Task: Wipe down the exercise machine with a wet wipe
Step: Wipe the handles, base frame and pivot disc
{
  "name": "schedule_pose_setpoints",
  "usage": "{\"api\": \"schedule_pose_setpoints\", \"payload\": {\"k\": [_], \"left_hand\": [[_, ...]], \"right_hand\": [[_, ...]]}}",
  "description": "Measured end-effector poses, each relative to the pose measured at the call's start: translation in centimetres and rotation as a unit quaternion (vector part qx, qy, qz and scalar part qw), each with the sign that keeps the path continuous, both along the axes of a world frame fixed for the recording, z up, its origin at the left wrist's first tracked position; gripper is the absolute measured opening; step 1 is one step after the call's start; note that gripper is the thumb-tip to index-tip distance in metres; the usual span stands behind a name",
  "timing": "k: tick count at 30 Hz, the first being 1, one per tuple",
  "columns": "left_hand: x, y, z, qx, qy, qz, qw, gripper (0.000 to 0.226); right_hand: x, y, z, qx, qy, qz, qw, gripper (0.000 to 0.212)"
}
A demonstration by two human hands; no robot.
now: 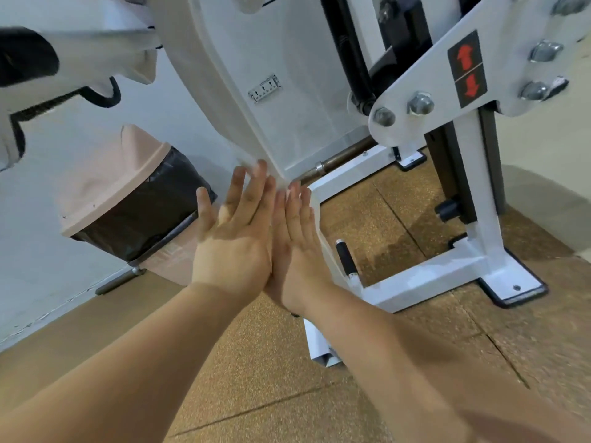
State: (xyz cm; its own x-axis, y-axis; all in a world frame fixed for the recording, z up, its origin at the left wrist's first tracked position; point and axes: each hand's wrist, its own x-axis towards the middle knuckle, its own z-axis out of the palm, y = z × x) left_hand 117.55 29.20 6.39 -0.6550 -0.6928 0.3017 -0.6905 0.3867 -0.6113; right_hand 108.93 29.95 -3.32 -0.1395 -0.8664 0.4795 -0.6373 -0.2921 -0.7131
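Note:
The white exercise machine point(287, 91) fills the upper middle, its shroud narrowing down to an edge in front of me. My left hand point(233, 231) and my right hand point(297, 238) lie side by side with straight fingers, pressed flat against that lower edge. A thin pale fold point(248, 162) shows at my left fingertips; it may be the wet wipe, but it blends with the white panel. The rest of any wipe is hidden under my palms.
A pedal bin point(128, 193) with a beige lid and black liner stands left against the wall. The machine's white base frame point(425, 276) and a black peg point(345, 257) sit on the brown cork-like floor at right. A bolted arm with a red arrow label point(467, 68) hangs upper right.

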Motion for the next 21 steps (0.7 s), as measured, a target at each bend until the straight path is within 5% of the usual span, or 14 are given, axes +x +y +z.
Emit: {"api": "schedule_pose_setpoints", "payload": {"k": [3, 7, 14, 21], "left_hand": [[0.0, 0.0, -0.9, 0.022, 0.006, -0.023, 0.999, 0.065], [0.3, -0.8, -2.0, 0.014, -0.016, -0.064, 0.998, 0.068], [0.4, 0.1, -6.3, 0.071, -0.168, -0.025, 0.983, 0.069], [-0.3, 0.5, -9.5, 0.088, -0.167, 0.009, 0.982, 0.074]], "right_hand": [[1.2, -0.3, -1.9, -0.017, -0.107, -0.009, 0.994, 0.124], [1.1, -0.5, -5.2, -0.015, -0.134, -0.01, 0.991, 0.126], [2.3, -0.5, -11.3, 0.135, -0.221, -0.041, 0.965, 0.128], [-2.3, -1.3, -17.1, 0.35, -0.396, 0.068, 0.846, 0.101]]}}
